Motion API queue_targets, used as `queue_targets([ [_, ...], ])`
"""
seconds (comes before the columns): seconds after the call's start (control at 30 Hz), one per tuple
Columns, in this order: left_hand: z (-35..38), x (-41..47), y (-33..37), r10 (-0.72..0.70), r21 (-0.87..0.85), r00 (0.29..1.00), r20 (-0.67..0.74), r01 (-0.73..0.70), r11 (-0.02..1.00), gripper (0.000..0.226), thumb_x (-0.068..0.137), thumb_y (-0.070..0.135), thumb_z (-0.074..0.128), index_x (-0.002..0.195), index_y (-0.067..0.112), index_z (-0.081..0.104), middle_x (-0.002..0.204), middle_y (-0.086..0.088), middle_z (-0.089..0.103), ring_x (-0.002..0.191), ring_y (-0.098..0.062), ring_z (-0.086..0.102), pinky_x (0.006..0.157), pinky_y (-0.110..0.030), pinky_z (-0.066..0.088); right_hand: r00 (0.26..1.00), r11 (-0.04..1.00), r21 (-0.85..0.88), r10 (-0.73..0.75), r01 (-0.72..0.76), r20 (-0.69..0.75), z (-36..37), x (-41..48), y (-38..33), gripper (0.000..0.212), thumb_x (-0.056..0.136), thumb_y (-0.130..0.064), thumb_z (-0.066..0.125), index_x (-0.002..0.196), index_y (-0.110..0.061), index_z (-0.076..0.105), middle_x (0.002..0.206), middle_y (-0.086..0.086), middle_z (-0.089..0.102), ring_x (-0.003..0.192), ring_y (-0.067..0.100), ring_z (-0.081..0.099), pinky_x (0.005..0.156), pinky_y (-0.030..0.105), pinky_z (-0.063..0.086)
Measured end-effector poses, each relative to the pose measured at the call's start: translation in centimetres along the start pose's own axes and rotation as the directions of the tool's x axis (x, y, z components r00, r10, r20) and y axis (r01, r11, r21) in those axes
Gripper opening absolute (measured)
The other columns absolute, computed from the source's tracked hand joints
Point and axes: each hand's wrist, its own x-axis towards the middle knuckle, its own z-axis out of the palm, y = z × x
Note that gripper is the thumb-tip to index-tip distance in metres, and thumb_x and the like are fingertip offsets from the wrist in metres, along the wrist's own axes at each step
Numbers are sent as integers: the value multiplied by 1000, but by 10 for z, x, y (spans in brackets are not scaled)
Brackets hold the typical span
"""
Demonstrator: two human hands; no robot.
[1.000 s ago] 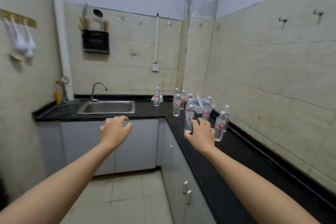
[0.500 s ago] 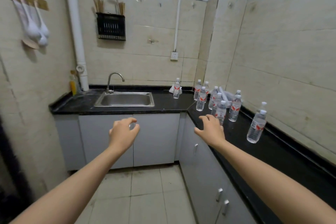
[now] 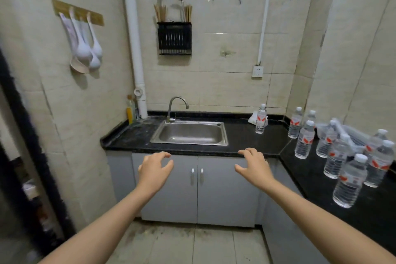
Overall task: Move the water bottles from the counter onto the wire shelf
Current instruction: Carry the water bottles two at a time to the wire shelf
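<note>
Nothing is held: the left hand [image 3: 155, 167] and right hand [image 3: 254, 167] are poised empty, fingers loosely curled, before the front edge of the counter [image 3: 242, 139]. The water bottles [image 3: 304, 140] are clustered past its inner corner, with one set apart at the back edge. Each clear, ribbed, probably soft body is best gripped at the label and kept upright.

Kitchen count
Nine bottles [image 3: 304, 141]; one left hand [image 3: 154, 167], one right hand [image 3: 254, 167]; one sink [image 3: 189, 134]; one tap [image 3: 174, 106]; one socket [image 3: 257, 72].
</note>
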Motion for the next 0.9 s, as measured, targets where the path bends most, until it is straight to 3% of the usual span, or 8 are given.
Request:
queue_targets([
  [0.27, 67, 62, -61, -148, 97, 988, 30, 145, 985, 35, 86, 24, 55, 119, 13, 57, 131, -7, 54, 122, -29, 44, 100, -40, 35, 988, 997, -78, -14, 26, 157, 72, 80, 18, 53, 87, -38, 52, 136, -20, 39, 148, 6, 30, 137, 23, 23, 107, 38, 27],
  [0.43, 135, 119, -50, -105, 61, 984, 147, 97, 993, 39, 88, 26, 51, 126, 15, 51, 137, -5, 49, 125, -26, 41, 101, -39, 33, 982, 991, -127, 63, -41, 177, 91, 120, 56, 54, 88, -40, 50, 137, -22, 38, 150, 6, 26, 139, 22, 20, 109, 39, 24],
  [0.7, 254, 256, 11, 10, -139, 962, 272, 29, 990, 44, 88, 23, 50, 130, 13, 47, 138, -7, 49, 126, -27, 40, 104, -40, 35, 985, 963, -208, 174, -170, -2, 49, 249, 121, 52, 88, -38, 52, 136, -20, 41, 147, 9, 31, 139, 23, 21, 108, 41, 27],
  [0.9, 367, 304, 66, 101, -209, 888, 448, -6, 978, 44, 88, 23, 51, 130, 13, 45, 136, -7, 49, 126, -25, 42, 101, -36, 36, 917, 913, -91, 394, -398, -54, 48, 286, 190, 49, 87, -36, 54, 133, -20, 45, 143, 7, 37, 135, 23, 28, 106, 37, 32],
])
